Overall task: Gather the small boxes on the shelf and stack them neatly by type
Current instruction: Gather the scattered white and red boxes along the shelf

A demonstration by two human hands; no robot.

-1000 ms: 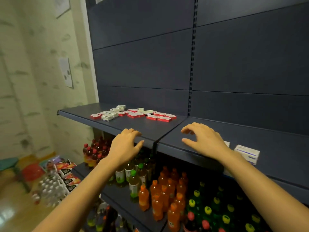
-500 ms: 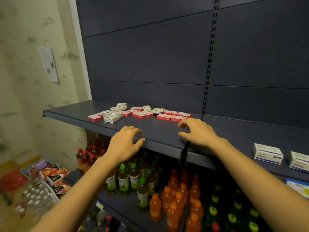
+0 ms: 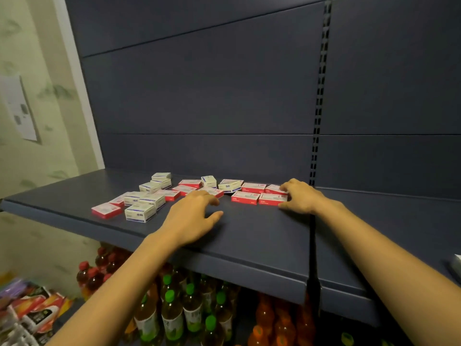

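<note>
Several small boxes lie scattered on the dark blue shelf (image 3: 249,236). Flat red boxes (image 3: 244,197) lie mostly in the middle and right, with one more red box (image 3: 106,210) at the left end. White boxes with blue print (image 3: 139,213) cluster at the left, and two more white ones (image 3: 208,181) sit near the back. My left hand (image 3: 193,216) hovers palm down, fingers spread, its tips at a red box. My right hand (image 3: 300,196) touches the rightmost red boxes (image 3: 270,199), its fingers curled over the rear one and its thumb at the front one.
A slotted upright (image 3: 318,121) divides the shelf's back panel. Below the shelf stand bottles with green caps (image 3: 172,318), orange bottles (image 3: 264,320) and red-capped bottles (image 3: 94,275). Snack packets (image 3: 37,313) lie at the lower left. A wall with a paper notice (image 3: 20,108) is on the left.
The view has moved closer to the boxes. Both hands have reached forward over the shelf; the right hand now touches the rightmost red boxes and the left hand's fingertips have reached a red box.
</note>
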